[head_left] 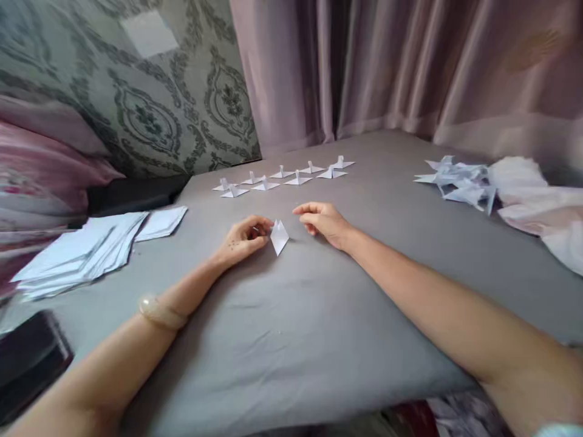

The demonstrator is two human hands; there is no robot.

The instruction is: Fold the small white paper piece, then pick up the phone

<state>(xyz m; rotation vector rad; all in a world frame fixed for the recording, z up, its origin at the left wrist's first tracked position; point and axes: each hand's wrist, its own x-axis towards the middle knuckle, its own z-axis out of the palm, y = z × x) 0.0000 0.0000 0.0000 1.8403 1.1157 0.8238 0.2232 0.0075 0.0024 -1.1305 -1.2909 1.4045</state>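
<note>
Grey cloth (282, 334) covers the broad surface, with mauve curtains (387, 67) beyond it. On the cloth's left side lies a paper stack (86, 249). Mid-cloth, the right hand (330, 226) is loosely curled, its grip released; the left hand (243, 238) has fingertips at the edge of a small folded paper (279, 238), also mid-cloth, its grip's firmness impossible to tell.

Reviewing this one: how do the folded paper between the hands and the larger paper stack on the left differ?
The folded paper is one small, kite-shaped piece; the paper stack is many layered sheets, spread much wider.
The folded paper is right at the left hand's fingertips; the paper stack lies apart from both hands.
Both look white.
</note>
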